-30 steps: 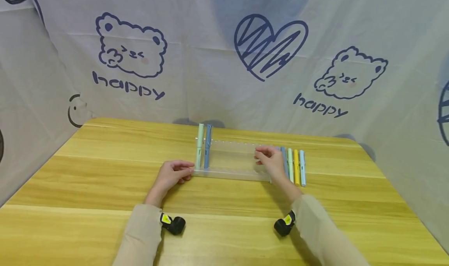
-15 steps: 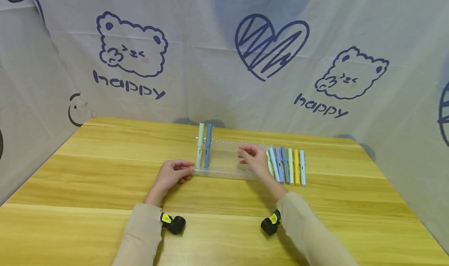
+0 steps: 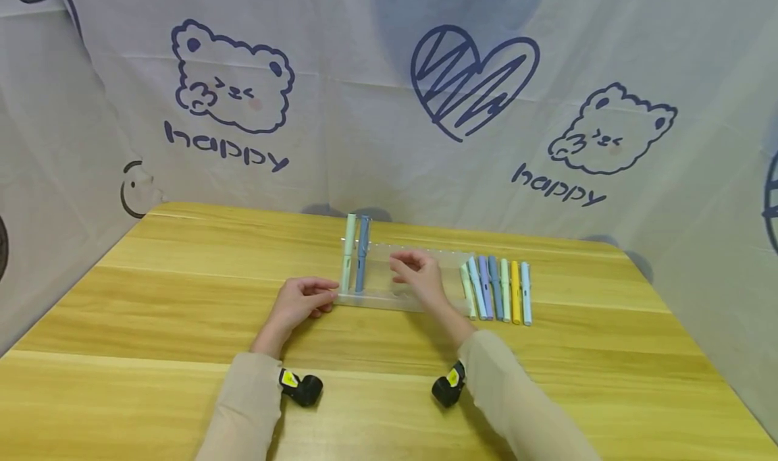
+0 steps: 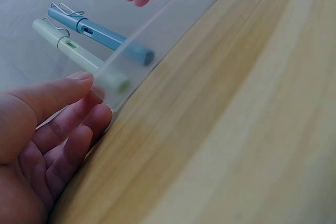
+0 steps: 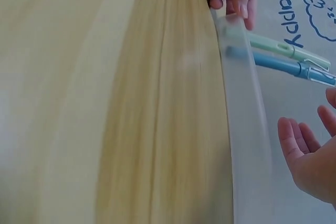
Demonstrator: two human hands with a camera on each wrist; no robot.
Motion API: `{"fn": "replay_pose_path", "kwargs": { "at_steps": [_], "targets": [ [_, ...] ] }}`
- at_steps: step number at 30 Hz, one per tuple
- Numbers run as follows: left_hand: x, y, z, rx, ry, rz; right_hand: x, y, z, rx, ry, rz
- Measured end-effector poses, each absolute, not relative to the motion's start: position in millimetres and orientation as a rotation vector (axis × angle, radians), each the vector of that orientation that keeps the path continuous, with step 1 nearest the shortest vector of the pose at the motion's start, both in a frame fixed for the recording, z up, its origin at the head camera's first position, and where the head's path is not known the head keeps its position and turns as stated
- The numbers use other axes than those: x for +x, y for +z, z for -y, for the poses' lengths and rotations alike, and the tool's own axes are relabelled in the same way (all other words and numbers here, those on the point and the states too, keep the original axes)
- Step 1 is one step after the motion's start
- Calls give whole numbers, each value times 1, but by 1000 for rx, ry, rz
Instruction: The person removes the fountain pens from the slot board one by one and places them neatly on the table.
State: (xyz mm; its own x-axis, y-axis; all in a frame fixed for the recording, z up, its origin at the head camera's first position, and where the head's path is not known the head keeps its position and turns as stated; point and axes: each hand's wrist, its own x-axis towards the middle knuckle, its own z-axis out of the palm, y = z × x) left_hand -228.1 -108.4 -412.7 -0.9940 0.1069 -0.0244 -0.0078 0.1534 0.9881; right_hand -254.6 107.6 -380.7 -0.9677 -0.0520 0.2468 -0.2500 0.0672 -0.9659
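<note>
A clear pen rack [image 3: 389, 304] stands on the table, with a pale green pen [image 3: 348, 255] and a blue pen [image 3: 362, 255] leaning in its left end. At the rack's front left corner, my left hand [image 3: 300, 306] pinches the plastic edge between thumb and fingers; the left wrist view shows this hand [image 4: 47, 135] close up. My right hand [image 3: 419, 275] hovers in front of the rack's middle, right of the blue pen. In the right wrist view, that hand [image 5: 312, 161] has thumb and fingers apart and nothing between them.
Right of the rack, several pens lie side by side, among them a purple pen [image 3: 485, 289], a yellow pen [image 3: 515, 292] and a light blue pen [image 3: 526, 293]. A printed cloth [image 3: 365, 144] hangs behind the wooden table [image 3: 377, 400].
My right hand has moved left along the rack, away from the row of loose pens, uncovering those at the row's left end. The left hand has stayed at the corner.
</note>
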Motion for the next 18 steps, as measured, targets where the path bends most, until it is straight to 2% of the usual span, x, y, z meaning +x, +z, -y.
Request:
{"fn": "replay_pose_path", "kwargs": {
  "at_steps": [18],
  "targets": [
    [-229,-413,108,103,2001,-2310,-255,-383,-85,435,2025,2223]
  ]
}}
